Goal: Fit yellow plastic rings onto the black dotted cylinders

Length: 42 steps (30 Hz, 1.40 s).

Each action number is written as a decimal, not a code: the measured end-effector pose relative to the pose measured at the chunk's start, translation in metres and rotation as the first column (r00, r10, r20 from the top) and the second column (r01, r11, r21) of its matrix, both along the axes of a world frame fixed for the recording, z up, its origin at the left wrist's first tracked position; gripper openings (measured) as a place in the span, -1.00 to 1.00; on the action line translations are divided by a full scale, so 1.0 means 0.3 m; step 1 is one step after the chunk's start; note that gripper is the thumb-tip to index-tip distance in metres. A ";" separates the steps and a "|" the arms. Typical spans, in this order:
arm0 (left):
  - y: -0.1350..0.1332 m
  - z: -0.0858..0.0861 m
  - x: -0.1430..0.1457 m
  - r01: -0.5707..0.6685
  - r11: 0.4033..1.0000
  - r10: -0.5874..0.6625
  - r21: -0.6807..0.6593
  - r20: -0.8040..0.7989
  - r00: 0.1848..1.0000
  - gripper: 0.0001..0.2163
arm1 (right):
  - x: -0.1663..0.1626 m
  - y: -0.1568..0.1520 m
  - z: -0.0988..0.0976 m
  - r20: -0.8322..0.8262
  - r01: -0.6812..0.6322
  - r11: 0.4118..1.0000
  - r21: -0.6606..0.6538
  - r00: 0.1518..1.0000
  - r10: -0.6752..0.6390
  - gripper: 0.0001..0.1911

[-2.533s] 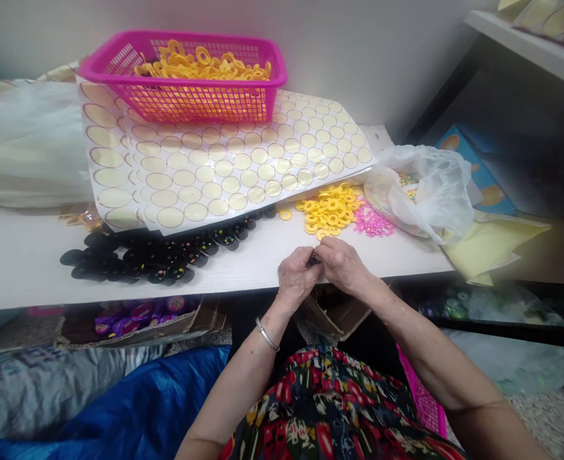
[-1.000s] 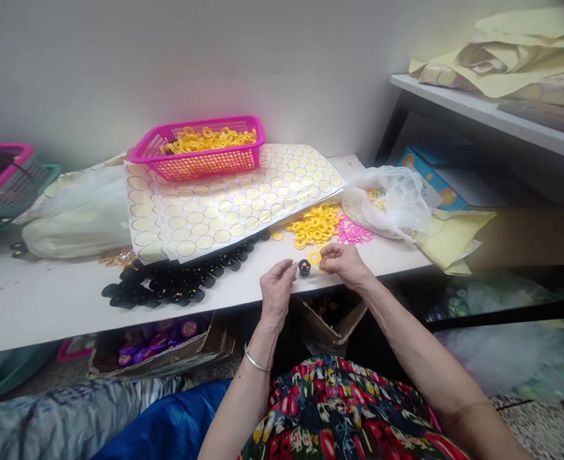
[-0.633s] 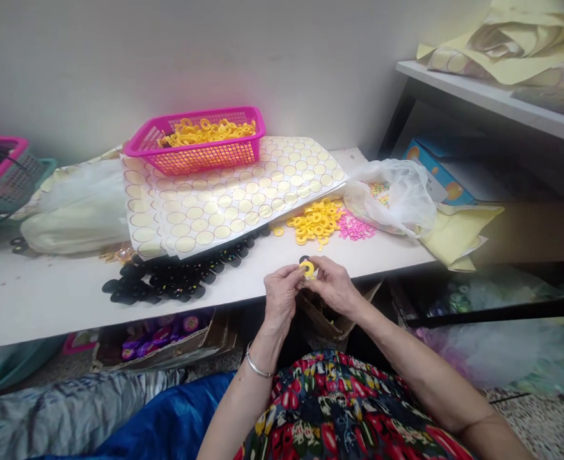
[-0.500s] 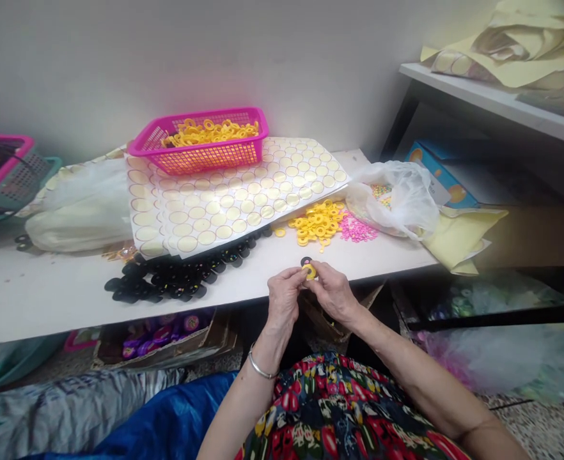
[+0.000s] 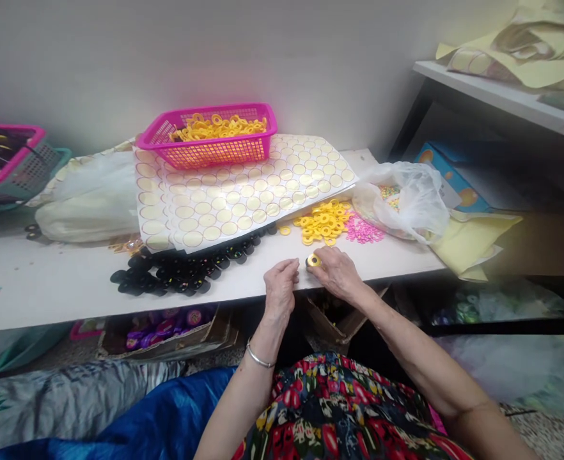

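Note:
My right hand (image 5: 338, 273) presses its fingertips on a small black cap with a yellow ring (image 5: 313, 260) on top, set on the white table (image 5: 47, 281) near its front edge. My left hand (image 5: 281, 284) rests just left of that piece, fingers curled together, with nothing visible in them. Behind the hands lie a heap of yellow rings (image 5: 325, 223) and a patch of small pink beads (image 5: 364, 231). A row of black caps (image 5: 176, 275) lies to the left.
Sheets of round stickers (image 5: 243, 191) spread across the table under a pink basket (image 5: 210, 137) of yellow rings. A clear plastic bag (image 5: 407, 198) and yellow paper (image 5: 478, 246) lie right. A white bag (image 5: 90, 204) and another basket (image 5: 4, 163) sit left. A cardboard box (image 5: 167, 326) sits below.
Both hands held the cap and yellow ring together above the table edge. The piece now sits on the table under my right fingertips, and my left hand has let go.

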<state>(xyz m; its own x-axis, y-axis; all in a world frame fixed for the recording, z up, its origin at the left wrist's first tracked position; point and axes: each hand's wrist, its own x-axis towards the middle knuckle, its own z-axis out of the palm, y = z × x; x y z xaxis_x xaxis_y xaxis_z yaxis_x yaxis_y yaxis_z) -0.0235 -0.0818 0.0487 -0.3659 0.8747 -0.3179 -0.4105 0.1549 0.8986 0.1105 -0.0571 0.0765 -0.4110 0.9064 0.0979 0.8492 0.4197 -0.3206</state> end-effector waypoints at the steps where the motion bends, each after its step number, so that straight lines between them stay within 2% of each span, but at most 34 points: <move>1: 0.006 -0.006 -0.002 -0.001 1.000 0.001 -0.014 -0.020 1.000 -0.73 | -0.002 0.011 0.002 0.038 -0.008 1.000 -0.020 0.999 0.009 -0.81; 6: 0.036 -0.029 0.013 0.032 0.998 -0.037 -0.047 -0.119 0.992 -0.71 | -0.016 0.034 0.010 0.133 -0.042 0.996 -0.080 0.990 0.053 -0.81; 10: 0.061 -0.042 0.032 0.081 0.997 -0.078 0.009 -0.211 0.974 -0.77 | -0.021 0.037 0.005 0.126 -0.045 0.994 -0.105 0.990 0.058 -0.81; 13: 0.069 -0.056 0.039 0.159 0.984 -0.124 0.079 -0.331 0.935 -0.82 | -0.015 0.040 -0.012 0.019 -0.032 0.991 -0.130 0.999 0.035 -0.82; 16: 0.067 -0.069 0.043 0.188 0.977 -0.134 0.099 -0.400 0.907 -0.85 | -0.003 0.042 -0.037 -0.196 -0.030 0.981 -0.193 0.981 -0.008 -0.84; 18: 0.065 -0.074 0.045 0.174 0.980 -0.124 0.094 -0.392 0.911 -0.85 | 0.005 0.043 -0.052 -0.386 -0.047 0.960 -0.277 0.920 -0.067 -0.79; 21: 0.062 -0.076 0.048 0.155 0.984 -0.109 0.090 -0.390 0.914 -0.84 | 0.008 0.047 -0.070 -0.650 -0.095 0.885 -0.456 0.715 -0.258 -0.65; 23: 0.062 -0.076 0.052 0.151 0.985 -0.104 0.088 -0.405 0.909 -0.84 | 0.002 0.050 -0.079 -0.739 -0.125 0.848 -0.515 0.567 -0.364 -0.63; 25: 0.061 -0.075 0.057 0.153 0.985 -0.107 0.085 -0.399 0.911 -0.82 | -0.010 0.051 -0.086 -0.767 -0.116 0.843 -0.525 0.493 -0.410 -0.62; 31: 0.069 -0.073 0.072 0.133 0.990 -0.109 0.053 -0.331 0.937 -0.75 | -0.048 0.039 -0.109 -0.704 -0.006 0.779 -0.627 0.432 -0.563 -0.66; 37: 0.067 -0.083 0.068 0.163 0.984 -0.122 0.067 -0.407 0.905 -0.74 | -0.053 0.031 -0.138 -0.733 0.003 0.790 -0.612 0.373 -0.569 -0.70; 42: 0.049 -0.093 0.057 0.214 0.973 -0.153 0.083 -0.458 0.876 -0.79 | -0.043 0.022 -0.147 -0.737 -0.053 0.773 -0.632 0.350 -0.578 -0.68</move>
